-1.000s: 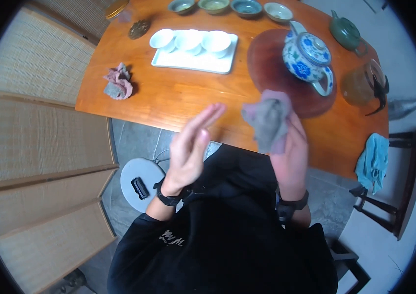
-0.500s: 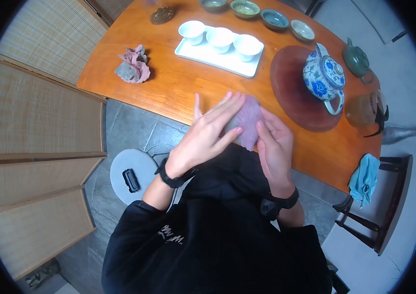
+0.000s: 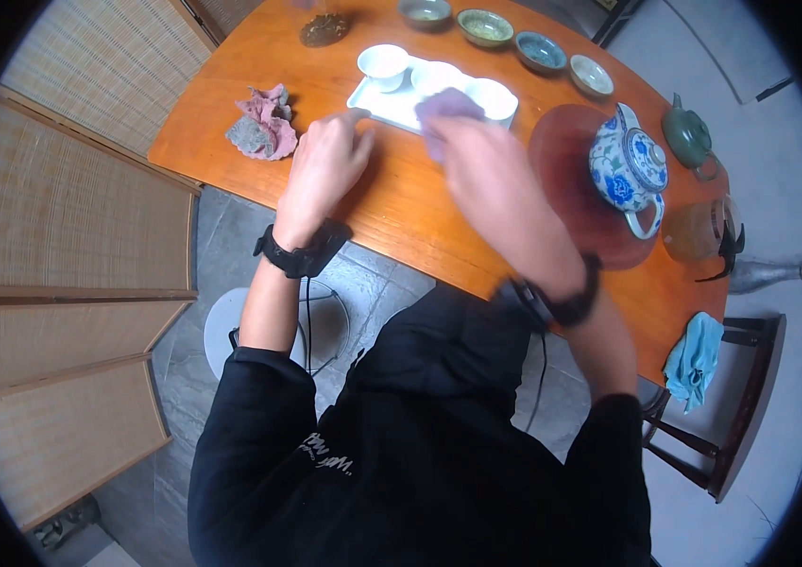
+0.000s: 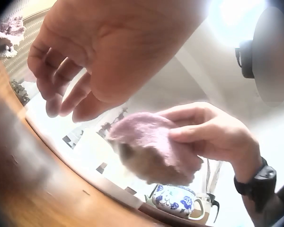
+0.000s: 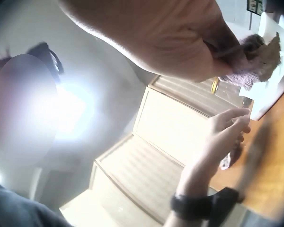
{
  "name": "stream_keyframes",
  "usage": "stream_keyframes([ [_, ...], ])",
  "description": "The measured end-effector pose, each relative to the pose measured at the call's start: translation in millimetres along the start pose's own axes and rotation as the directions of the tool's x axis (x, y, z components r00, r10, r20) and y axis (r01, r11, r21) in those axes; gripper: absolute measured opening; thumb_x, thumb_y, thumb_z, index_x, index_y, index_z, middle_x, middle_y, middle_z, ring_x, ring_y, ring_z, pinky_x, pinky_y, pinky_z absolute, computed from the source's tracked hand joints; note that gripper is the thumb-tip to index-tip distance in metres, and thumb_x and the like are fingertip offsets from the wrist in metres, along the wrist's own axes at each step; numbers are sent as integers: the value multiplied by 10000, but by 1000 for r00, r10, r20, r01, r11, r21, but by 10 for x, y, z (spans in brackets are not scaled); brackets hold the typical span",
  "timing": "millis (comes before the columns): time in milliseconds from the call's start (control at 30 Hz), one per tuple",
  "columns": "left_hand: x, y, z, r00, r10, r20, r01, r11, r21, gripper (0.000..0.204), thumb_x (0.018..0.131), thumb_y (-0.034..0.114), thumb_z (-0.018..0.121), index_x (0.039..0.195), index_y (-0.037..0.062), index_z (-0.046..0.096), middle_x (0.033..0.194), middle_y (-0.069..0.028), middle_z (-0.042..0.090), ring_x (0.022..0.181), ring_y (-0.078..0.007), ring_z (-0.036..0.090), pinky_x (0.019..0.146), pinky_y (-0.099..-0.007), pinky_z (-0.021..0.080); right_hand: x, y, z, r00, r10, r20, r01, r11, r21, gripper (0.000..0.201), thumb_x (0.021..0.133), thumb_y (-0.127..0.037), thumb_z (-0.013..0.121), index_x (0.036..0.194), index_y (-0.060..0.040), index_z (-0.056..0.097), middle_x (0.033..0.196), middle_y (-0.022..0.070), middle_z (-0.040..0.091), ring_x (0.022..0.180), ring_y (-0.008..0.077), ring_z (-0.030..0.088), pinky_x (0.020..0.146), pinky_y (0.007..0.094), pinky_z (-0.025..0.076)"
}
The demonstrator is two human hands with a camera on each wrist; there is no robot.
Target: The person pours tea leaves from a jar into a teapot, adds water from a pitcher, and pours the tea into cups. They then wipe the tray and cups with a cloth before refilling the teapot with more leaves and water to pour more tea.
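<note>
My right hand (image 3: 488, 165) pinches a purple-and-grey cloth (image 3: 434, 111) over the near side of a white tray (image 3: 387, 106), blurred in the head view. In the left wrist view the cloth (image 4: 151, 137) hangs crumpled below the thumb and fingers. On the tray stand three white cups (image 3: 383, 68); the cloth and hand partly overlap the middle and right ones. Beside the tray's left end is my left hand (image 3: 328, 156), low over the table, its fingers loosely bent around nothing.
A crumpled pink-and-grey cloth (image 3: 264, 128) lies on the wooden table (image 3: 212, 104) at left. Several small bowls (image 3: 486, 28) line the back. A blue-and-white teapot (image 3: 623, 165) stands on a round dark-red board (image 3: 562, 208). Further right are a green teapot (image 3: 689, 137), a glass pot (image 3: 694, 231) and a turquoise cloth (image 3: 696, 359).
At first the right hand held the cloth alone; then both hands were on it before me. Since then the left hand let go and moved left, while the right carried the cloth forward over the tray.
</note>
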State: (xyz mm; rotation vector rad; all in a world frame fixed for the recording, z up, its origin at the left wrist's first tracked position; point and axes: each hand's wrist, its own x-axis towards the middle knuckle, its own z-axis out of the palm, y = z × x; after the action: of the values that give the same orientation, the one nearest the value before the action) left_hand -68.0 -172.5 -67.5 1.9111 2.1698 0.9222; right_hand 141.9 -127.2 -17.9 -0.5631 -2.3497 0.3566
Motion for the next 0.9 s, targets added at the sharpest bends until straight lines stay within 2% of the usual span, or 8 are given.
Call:
stream_keyframes([
  [67, 14, -27, -22, 1000, 4, 18, -4, 1000, 24, 255, 866, 113, 562, 1080, -4, 637, 929, -284, 630, 876, -420, 624, 774, -481, 501, 221, 65, 304, 975, 42, 219, -36, 999, -31, 169, 811, 8, 561, 964, -8, 632, 1048, 203, 636, 1035, 368, 568, 897, 440, 446],
  [167, 72, -45, -48, 988, -13, 153, -7, 992, 125, 306, 869, 122, 527, 1149, 34, 616, 981, -274, 627, 921, -423, 615, 816, -497, 489, 471, 111, 754, 916, 166, 366, -104, 978, -183, 129, 784, 6, 575, 896, 2, 637, 977, 226, 649, 972, 378, 605, 869, 429, 483],
  [367, 130, -28, -51, 976, 4, 216, -46, 981, 190, 359, 846, 130, 518, 1190, 80, 610, 985, -256, 636, 927, -427, 614, 826, -508, 483, 431, 286, 1069, 969, 111, 223, -22, 930, -366, 100, 757, 12, 591, 829, 29, 658, 799, 229, 655, 827, 390, 648, 748, 418, 531],
  [467, 89, -69, -12, 988, 49, 148, -66, 991, 113, 375, 837, 126, 521, 1199, 78, 607, 993, -252, 640, 928, -418, 620, 827, -504, 485, 412, 277, 805, 878, 279, 390, -131, 921, -366, 143, 812, -78, 617, 913, -16, 697, 934, 192, 695, 955, 328, 675, 750, 407, 554],
  [700, 127, -181, -46, 980, 43, 197, -73, 986, 149, 449, 841, 159, 570, 1269, 23, 554, 1013, -256, 640, 944, -380, 629, 829, -446, 495, 59, 354, 589, 938, 233, 255, -109, 901, -420, 167, 783, -26, 600, 927, -7, 683, 785, 202, 666, 918, 368, 668, 776, 450, 543],
  [800, 308, -242, -254, 982, 1, 188, -6, 1000, 22, 543, 833, 233, 641, 1313, 15, 511, 1116, -247, 624, 1014, -363, 622, 872, -413, 494, 35, 166, 171, 958, 213, 194, -138, 929, -342, 161, 790, 11, 535, 888, 44, 659, 807, 267, 640, 787, 390, 650, 750, 441, 522],
  [867, 498, -306, -370, 993, -20, 113, 22, 999, -23, 651, 816, 300, 694, 1359, 22, 467, 1227, -235, 592, 1094, -346, 600, 928, -393, 478, 252, 127, -129, 930, 288, 226, -251, 951, -181, 243, 804, 13, 488, 957, 74, 667, 792, 272, 646, 693, 360, 668, 695, 412, 542],
  [900, 613, -347, -369, 991, -7, 135, 15, 998, -58, 712, 796, 317, 718, 1379, 20, 437, 1276, -226, 558, 1136, -339, 574, 958, -391, 460, 376, 181, -243, 958, 238, 161, -202, 957, -209, 300, 807, 11, 463, 1023, 67, 664, 797, 266, 653, 650, 331, 675, 671, 396, 549],
])
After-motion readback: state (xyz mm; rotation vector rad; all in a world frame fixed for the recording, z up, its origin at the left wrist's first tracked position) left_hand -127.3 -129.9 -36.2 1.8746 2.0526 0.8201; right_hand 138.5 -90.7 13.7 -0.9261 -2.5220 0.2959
